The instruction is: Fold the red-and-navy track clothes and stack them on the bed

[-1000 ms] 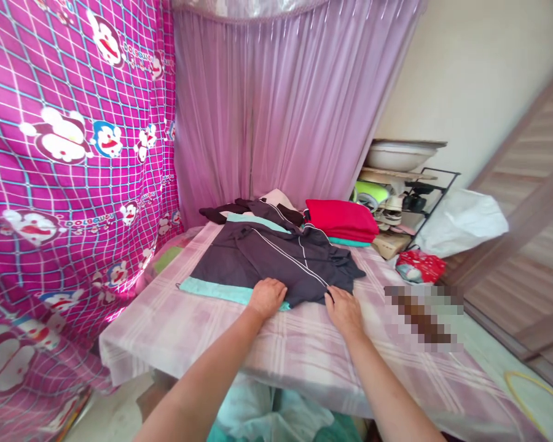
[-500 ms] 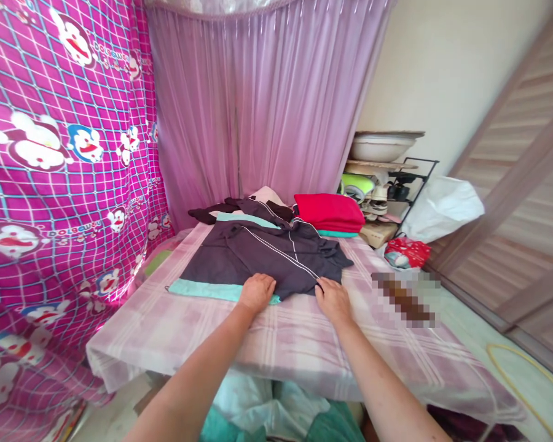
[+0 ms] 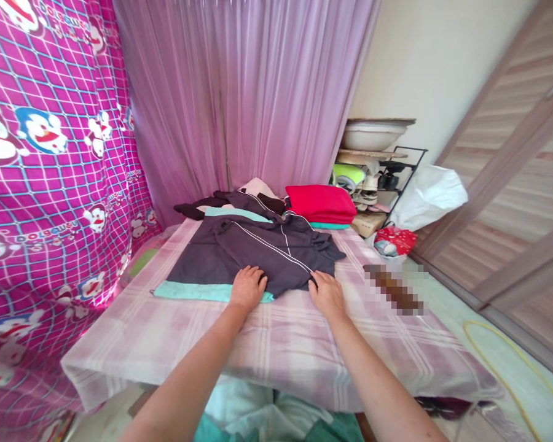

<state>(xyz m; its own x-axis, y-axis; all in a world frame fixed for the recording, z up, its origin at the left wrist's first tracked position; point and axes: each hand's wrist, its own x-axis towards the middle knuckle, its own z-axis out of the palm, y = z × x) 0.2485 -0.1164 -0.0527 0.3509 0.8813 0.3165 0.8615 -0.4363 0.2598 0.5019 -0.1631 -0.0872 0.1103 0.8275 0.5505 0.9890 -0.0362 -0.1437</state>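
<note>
A dark jacket with white piping and a turquoise band lies spread on the table, its sleeve folded across the front. My left hand rests flat on its near edge beside the turquoise band, fingers stretched over the cloth. At the near right edge, where the white piping ends, my right hand has its fingers bent onto the fabric and pinches it. The tips of the right fingers are partly hidden.
A plaid cloth covers the table. Behind the jacket lie more dark clothes and a folded red stack. A shelf rack, a white bag and a red bag stand to the right. A patterned pink curtain hangs at left.
The camera view has shifted slightly, so the scene sits a little further left and higher. Both hands keep nearly the same places on the jacket.
</note>
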